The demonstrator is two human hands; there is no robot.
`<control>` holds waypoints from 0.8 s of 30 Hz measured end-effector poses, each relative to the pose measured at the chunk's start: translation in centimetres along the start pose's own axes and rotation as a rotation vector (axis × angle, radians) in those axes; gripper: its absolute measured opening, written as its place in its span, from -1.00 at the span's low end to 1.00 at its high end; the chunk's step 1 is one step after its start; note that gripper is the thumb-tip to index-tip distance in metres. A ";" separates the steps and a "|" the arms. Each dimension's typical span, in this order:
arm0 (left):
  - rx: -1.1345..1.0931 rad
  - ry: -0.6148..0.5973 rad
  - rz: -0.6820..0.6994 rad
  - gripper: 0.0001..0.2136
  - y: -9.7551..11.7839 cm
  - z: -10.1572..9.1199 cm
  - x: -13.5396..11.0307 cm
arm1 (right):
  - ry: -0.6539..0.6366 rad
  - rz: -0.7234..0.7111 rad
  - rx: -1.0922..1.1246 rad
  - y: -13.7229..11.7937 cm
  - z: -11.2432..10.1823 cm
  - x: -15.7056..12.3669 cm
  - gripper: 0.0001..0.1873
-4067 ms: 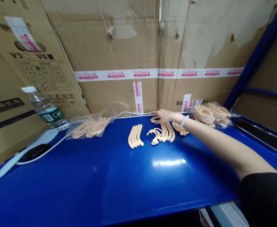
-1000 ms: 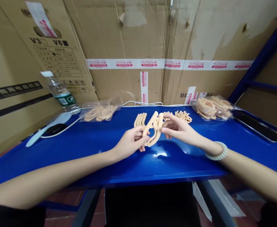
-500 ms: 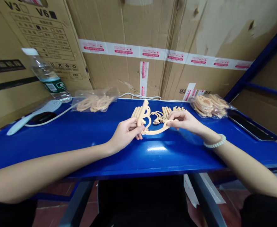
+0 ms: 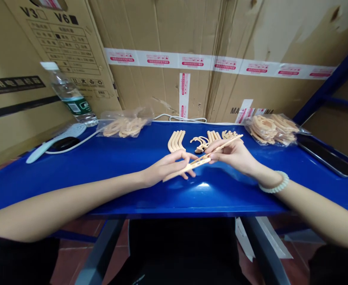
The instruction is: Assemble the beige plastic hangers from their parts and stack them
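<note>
A beige plastic folding hanger [image 4: 203, 160] is held between my two hands above the blue table, turned nearly edge-on, so its full shape is hidden. My left hand [image 4: 174, 165] grips its left part with thumb and fingers, and one long arm sticks out below the palm. With thumb and fingertips my right hand [image 4: 229, 154] pinches the other side, where a thin arm slants up to the right. Just behind the hands lie several curved beige arms [image 4: 176, 140] in a row. Beige hooks [image 4: 200, 143] and more straight arms [image 4: 213, 136] lie farther right, partly behind my right hand.
Clear bags of beige parts stand at the back left [image 4: 125, 126] and back right [image 4: 270, 128]. A water bottle [image 4: 73, 97], a pale blue hairbrush [image 4: 56, 140] and a black mouse [image 4: 63, 144] are at left. A phone [image 4: 331, 156] lies at right. Cardboard [image 4: 162, 91] backs the table [image 4: 126, 194].
The hanger has been turned from showing its curved outline to nearly edge-on. My right hand now holds it higher, with an arm slanting up. The view has shifted slightly.
</note>
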State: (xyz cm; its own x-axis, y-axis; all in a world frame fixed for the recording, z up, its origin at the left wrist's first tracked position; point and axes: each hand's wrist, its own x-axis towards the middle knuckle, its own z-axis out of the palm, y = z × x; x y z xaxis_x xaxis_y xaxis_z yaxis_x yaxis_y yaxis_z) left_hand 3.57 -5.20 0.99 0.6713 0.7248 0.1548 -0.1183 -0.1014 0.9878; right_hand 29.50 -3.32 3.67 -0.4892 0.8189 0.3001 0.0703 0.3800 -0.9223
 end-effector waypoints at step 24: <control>0.821 -0.026 0.234 -0.69 -0.3 0.7 0.4 | -0.219 -1.086 -1.215 -1.0 1.7 -1.7 -0.84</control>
State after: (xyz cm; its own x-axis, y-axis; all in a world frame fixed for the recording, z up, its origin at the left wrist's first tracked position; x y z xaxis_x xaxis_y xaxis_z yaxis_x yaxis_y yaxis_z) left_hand 4.38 -5.35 0.76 0.7138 0.6085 0.3467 0.3051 -0.7158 0.6281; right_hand 28.82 -5.80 3.69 -0.8606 -0.0725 0.5041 0.1810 0.8816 0.4358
